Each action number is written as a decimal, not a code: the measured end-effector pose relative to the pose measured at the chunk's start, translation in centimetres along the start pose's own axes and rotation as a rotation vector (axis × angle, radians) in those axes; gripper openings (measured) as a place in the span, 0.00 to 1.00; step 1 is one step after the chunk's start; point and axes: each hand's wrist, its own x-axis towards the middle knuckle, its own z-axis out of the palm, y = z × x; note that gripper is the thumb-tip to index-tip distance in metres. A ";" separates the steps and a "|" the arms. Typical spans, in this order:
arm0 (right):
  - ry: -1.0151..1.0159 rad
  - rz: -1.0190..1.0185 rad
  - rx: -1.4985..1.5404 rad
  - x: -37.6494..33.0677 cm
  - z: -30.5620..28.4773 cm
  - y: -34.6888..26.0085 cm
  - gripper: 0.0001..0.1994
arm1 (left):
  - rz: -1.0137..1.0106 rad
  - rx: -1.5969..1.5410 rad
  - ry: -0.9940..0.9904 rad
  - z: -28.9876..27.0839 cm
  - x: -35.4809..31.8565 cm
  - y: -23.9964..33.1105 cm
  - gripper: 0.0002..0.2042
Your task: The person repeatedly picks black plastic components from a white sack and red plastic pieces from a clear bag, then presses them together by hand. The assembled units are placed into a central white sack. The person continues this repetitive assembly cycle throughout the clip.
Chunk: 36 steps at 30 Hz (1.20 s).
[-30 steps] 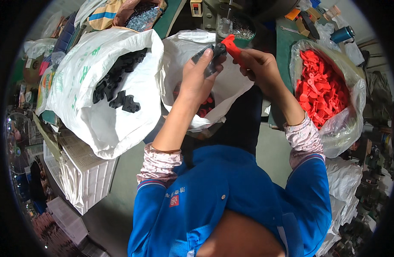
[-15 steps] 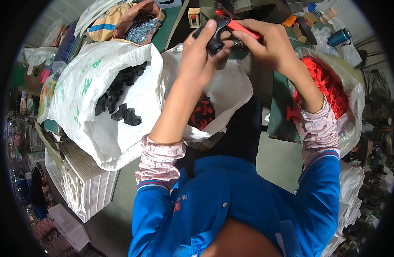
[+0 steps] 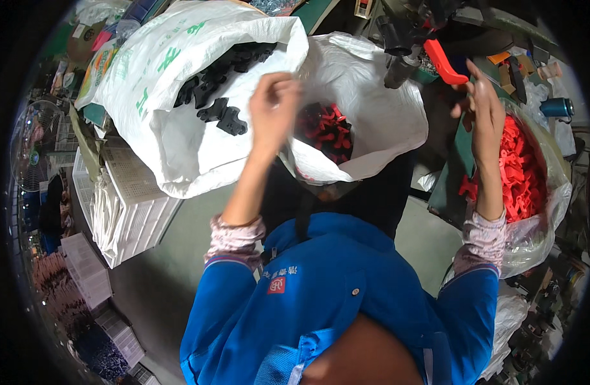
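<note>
My left hand (image 3: pixel 274 109) is above the mouths of two white sacks, its fingers curled and smeared by motion; I see nothing in them. Beneath and left of it, several black plastic parts (image 3: pixel 223 117) lie in the left white sack (image 3: pixel 179 138). Red and black pieces (image 3: pixel 327 131) lie in the right white sack (image 3: pixel 388 122). My right hand (image 3: pixel 484 119) is raised at the right, fingers apart, just beside a curved red lever (image 3: pixel 444 64). That lever sticks out from a dark machine (image 3: pixel 398 38); whether a fingertip touches it is unclear.
A clear plastic bag (image 3: pixel 555 221) full of red plastic parts (image 3: pixel 523 170) stands by my right forearm. White plastic crates (image 3: pixel 138 199) are stacked at the left. Farther right are a blue-green cylinder (image 3: pixel 557 107) and small cardboard boxes (image 3: pixel 508 78). A fan (image 3: pixel 38 144) stands far left.
Both hands have let go of the black part and red lever they held together. A red lever now sits at the machine. My left hand has moved down toward the sacks; the view has shifted.
</note>
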 end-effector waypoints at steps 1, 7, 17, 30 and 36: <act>-0.020 0.047 0.021 -0.9 -0.8 0.8 0.22 | 0.035 0.157 0.035 -3.0 -0.8 -2.1 0.11; -0.159 0.092 -0.165 -7.9 -1.7 8.0 0.10 | 0.188 1.104 -0.342 -14.2 -2.9 -5.4 0.27; 0.131 0.180 -1.285 -7.2 -14.1 8.2 0.14 | -0.207 -0.066 0.048 -15.6 -1.4 -6.0 0.21; 0.168 0.278 -0.807 -7.6 -13.4 7.3 0.11 | -0.733 -1.269 -0.315 4.9 0.2 1.2 0.21; -0.148 0.231 0.315 -4.9 -1.9 3.5 0.09 | -0.573 -0.982 -0.396 11.5 -0.4 4.9 0.17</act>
